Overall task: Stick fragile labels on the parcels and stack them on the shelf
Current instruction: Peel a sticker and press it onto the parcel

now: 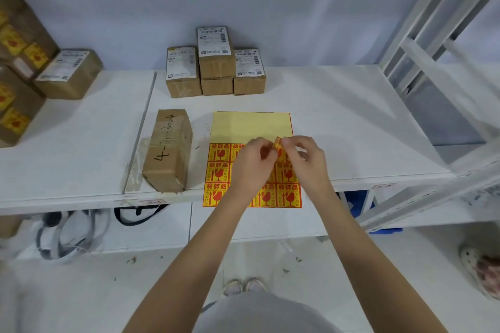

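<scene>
Head view: left hand (253, 162) and right hand (304, 159) over the label sheet (250, 127) at the near bench (351, 121) edge, fingers of both pinching one fragile label (278, 143). Long parcel (169, 149) just left of the sheet; small parcels (216, 62) far behind.

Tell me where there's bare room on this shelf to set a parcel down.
Bare board lies right of the label sheet, out to the rack upright, and left of the marked parcel, before the labelled stack. The middle is crowded: both hands and the back parcels.
</scene>
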The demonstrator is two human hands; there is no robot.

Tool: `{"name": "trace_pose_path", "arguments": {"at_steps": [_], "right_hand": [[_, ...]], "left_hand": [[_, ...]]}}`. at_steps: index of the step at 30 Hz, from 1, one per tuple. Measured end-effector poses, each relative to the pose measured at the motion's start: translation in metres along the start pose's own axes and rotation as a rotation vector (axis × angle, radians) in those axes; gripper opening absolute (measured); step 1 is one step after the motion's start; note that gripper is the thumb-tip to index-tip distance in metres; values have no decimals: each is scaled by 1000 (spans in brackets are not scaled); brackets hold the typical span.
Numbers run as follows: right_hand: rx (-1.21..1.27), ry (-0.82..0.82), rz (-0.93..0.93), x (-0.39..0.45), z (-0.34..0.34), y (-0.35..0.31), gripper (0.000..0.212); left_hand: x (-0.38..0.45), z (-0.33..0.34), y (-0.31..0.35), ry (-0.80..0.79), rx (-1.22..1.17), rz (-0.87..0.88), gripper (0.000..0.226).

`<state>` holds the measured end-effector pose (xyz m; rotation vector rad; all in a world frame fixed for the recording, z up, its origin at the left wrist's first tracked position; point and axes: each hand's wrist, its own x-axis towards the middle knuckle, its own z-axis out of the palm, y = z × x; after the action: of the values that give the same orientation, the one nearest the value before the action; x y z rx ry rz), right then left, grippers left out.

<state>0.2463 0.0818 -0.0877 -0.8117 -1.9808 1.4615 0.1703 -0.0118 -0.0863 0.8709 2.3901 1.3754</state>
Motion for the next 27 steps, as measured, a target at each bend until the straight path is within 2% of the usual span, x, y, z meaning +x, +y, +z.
{"name": "trace_pose_path", "arguments": {"at_steps": [3, 5, 8, 11, 15, 19, 22, 27], "right_hand": [[80, 13, 56, -1, -4, -1, 3], [109, -21, 111, 1, -5, -1, 11], [161, -83, 187, 1, -4, -8, 10], [226, -118, 211, 0, -3, -15, 8], [312, -221, 228, -4, 0, -26, 12], [344, -320, 212, -7, 12, -38, 12], [336, -354, 187, -10, 26, -49, 11], [295, -337, 160, -18, 55, -61, 13]], "left_hand": [[-4, -10, 6, 13, -280, -210, 14], [-7, -17, 10, 13, -390, -292, 13], [-13, -24, 12, -2, -475, -360, 8], [-16, -28, 14, 45, -498, -399, 14], [-21, -36, 12, 141, -374, -314, 13], [-29, -53, 9, 279, -186, -195, 25], [-33, -68, 3, 378, -114, -148, 25], [-40, -91, -11, 390, -6, -119, 17]]}}
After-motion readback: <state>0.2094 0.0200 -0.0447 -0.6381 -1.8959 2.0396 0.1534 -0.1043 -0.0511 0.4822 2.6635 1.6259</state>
